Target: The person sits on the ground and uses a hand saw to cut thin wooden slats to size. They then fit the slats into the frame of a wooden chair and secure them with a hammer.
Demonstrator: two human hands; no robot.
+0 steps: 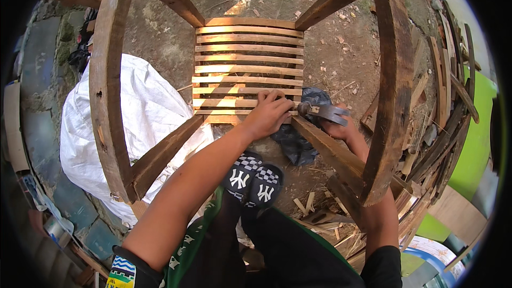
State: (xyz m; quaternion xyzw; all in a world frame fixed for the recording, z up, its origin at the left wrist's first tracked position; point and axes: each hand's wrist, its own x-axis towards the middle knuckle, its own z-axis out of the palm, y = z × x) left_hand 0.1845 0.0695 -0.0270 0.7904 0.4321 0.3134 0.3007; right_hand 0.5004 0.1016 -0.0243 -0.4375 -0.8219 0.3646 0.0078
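A wooden frame [394, 74] with thick legs and rails stands in front of me, with a panel of thin wooden slats [248, 50] low in its middle. My left hand [270, 113] rests on the near right part of the slats, its fingers curled together; what they pinch, if anything, is hidden. My right hand [337, 127] grips a claw hammer [326, 112] just right of the panel. The hammer's striking face is close to the left fingertips, by the slats' right ends. Most of the hammer's handle is hidden from view.
A white woven sack [125, 109] lies on the left, near a stone ledge [40, 106]. Black plastic [298, 146] sits under the frame's right side. Scrap wood [445, 128] is piled at right. My sandalled feet [253, 178] stand close to the panel.
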